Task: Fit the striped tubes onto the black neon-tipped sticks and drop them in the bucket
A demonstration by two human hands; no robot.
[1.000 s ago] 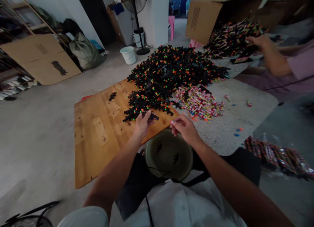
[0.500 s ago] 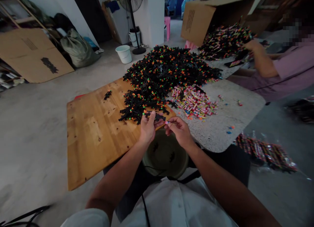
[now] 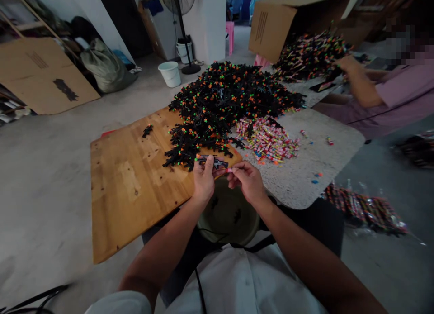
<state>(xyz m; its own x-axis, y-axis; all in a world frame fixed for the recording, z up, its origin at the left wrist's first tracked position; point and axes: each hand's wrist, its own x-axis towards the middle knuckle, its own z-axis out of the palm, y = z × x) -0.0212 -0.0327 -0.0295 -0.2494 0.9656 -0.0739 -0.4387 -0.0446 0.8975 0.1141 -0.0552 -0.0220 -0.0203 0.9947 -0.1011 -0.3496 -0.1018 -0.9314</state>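
My left hand [image 3: 204, 176] is closed around a small black toy gun [image 3: 220, 164] with an orange and green tip, its thumb on top. Close by on the right, my right hand [image 3: 248, 180] pinches a small pink candy tube [image 3: 229, 170] against the rear end of the toy gun; how far it goes in I cannot tell. Below both hands stands a round bucket [image 3: 227, 223] with a few dark pieces inside. In front lies a big pile of black toy guns [image 3: 233, 90], and beside it a heap of pink and yellow candy tubes [image 3: 271, 140].
A wooden board [image 3: 125, 187] lies at left with one toy gun [image 3: 147, 130] on it. The grey tabletop [image 3: 325, 137] extends right, where a co-worker's arm [image 3: 361, 83] reaches toward another heap by a cardboard box [image 3: 271, 29]. Bagged toys [image 3: 366, 210] lie on the floor.
The toy gun in my left hand has turned slightly, showing more of its side. The candy tube has shifted a little toward the gun's rear end.
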